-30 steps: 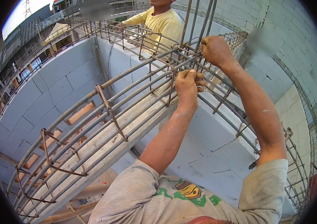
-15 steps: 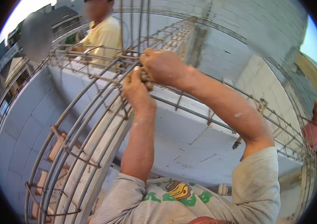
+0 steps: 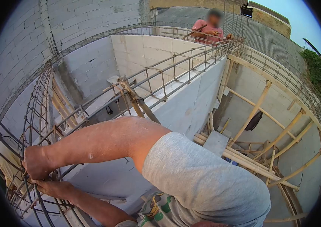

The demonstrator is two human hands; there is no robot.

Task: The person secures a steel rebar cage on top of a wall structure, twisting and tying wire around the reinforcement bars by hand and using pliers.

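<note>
At the lower left, my right hand (image 3: 39, 163) is closed in a fist against the steel rebar cage (image 3: 31, 130), where several bars meet. My left hand (image 3: 53, 188) sits just below it, its fingers curled in at the same joint, partly behind the bars. What either hand grips is too small and hidden to make out. Long bars of the rebar beam (image 3: 164, 82), tied with square stirrups, run from this joint along the top of a white block wall (image 3: 202, 89).
A wooden clamp (image 3: 132, 94) stands across the rebar beam. Beyond it, a co-worker in a pink shirt (image 3: 205, 32) works at the far rebar. Another person in pale yellow clothing (image 3: 7, 159) is at the left edge. Bamboo poles (image 3: 251, 166) and a board (image 3: 216, 143) lie below right.
The view has swung to the right, so my hands now appear at the lower left. Both hands stay together at the rebar joint.
</note>
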